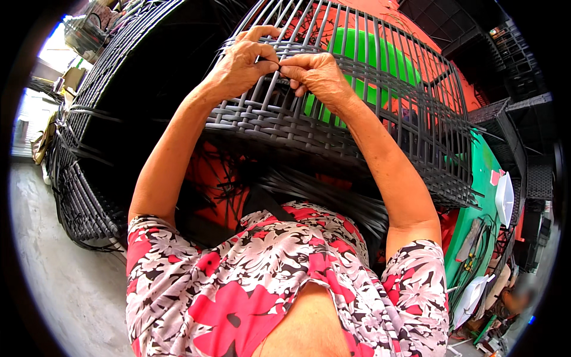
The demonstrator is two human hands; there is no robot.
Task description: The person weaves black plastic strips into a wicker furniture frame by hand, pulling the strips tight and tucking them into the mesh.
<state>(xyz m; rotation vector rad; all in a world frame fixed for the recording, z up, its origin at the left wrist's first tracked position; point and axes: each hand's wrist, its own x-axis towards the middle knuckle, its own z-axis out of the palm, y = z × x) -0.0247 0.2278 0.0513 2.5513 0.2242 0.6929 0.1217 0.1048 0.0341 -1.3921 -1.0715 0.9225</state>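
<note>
In front of me is a frame of dark grey synthetic wicker (285,128), with bands of close weave and open rows of upright strands. Both my hands meet over its upper woven band. My left hand (238,66) is closed, its thumb and forefinger pinching a thin dark wicker strand, while another finger stretches over the uprights. My right hand (321,77) pinches at the same strand from the other side, fingertips almost touching the left ones. Most of the strand is hidden by the fingers. Through the uprights shows a bright green rounded thing (363,56).
A larger dark woven piece (89,178) stands close at my left. Loose dark strands (321,190) lie below the frame, near my lap. On the right is a green board or surface (470,238) with white objects (504,199) beside it. Grey floor (47,250) runs along the left.
</note>
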